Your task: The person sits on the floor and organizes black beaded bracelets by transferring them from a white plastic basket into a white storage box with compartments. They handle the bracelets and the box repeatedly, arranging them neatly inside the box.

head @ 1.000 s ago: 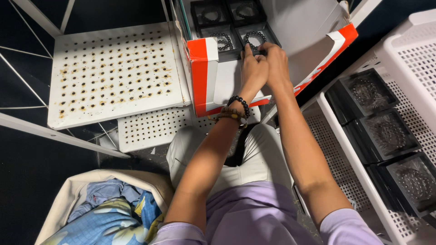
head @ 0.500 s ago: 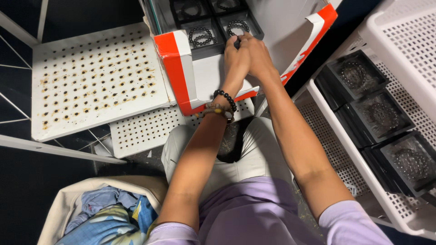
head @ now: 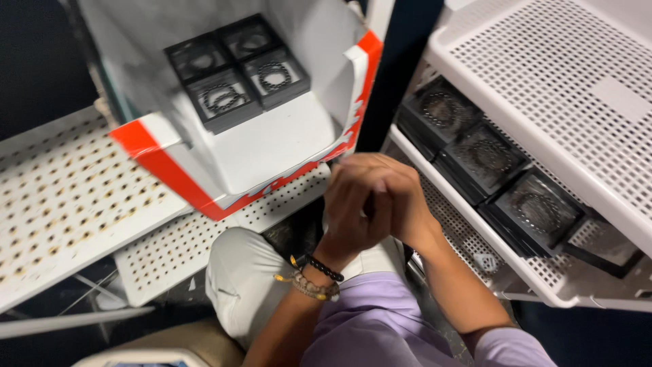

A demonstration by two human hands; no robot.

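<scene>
My left hand (head: pixel 350 214) and my right hand (head: pixel 402 197) are pressed together, fingers folded over each other, just below the front edge of a red and white cardboard box (head: pixel 265 153). Nothing shows between them. Dark and tan bead bracelets (head: pixel 314 275) circle my left wrist. At the back of the box lie several small black trays (head: pixel 238 71), each with a ring of dark beads. Both hands are apart from the box and its trays.
To the right a white perforated plastic basket (head: pixel 564 75) sits above a white rack (head: pixel 543 278) holding three black trays (head: pixel 479 160) of beads. A rusty perforated white shelf (head: pixel 61 204) and a smaller perforated panel (head: pixel 183 251) lie at the left.
Both hands have drawn back out of the box, away from the near right tray, and now meet closer to my body. The view has swung to the right.
</scene>
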